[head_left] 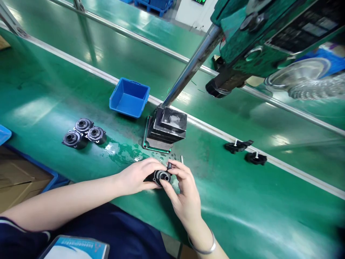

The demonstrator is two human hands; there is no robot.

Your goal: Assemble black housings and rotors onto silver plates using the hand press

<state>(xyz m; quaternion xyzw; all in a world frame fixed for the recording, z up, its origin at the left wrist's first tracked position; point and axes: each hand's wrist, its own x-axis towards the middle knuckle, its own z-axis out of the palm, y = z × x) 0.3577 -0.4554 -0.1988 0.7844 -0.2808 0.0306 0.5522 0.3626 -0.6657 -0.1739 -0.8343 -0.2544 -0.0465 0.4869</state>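
My left hand [141, 175] is wrapped round the body of a black cylindrical housing [162, 175] with stepped rings and a central stub on its end face. From the other side, my right hand [183, 187] closes on the same housing, thumb by the end face and fingertips at a short black stub [169, 166] on its rim. My fingers cover much of the housing. A small metal pin-like piece [182, 159] shows just beyond my right fingers. Three similar black housings [83, 125] stand grouped on the green table to the left.
In front of my hands stands a press base with a dark metal block [169, 124] and a slanting steel column [192, 63]. The green press head [242, 46] overhangs the right side. A blue bin [129, 98] sits behind, and two black clamp-like parts [256, 158] lie by the rail.
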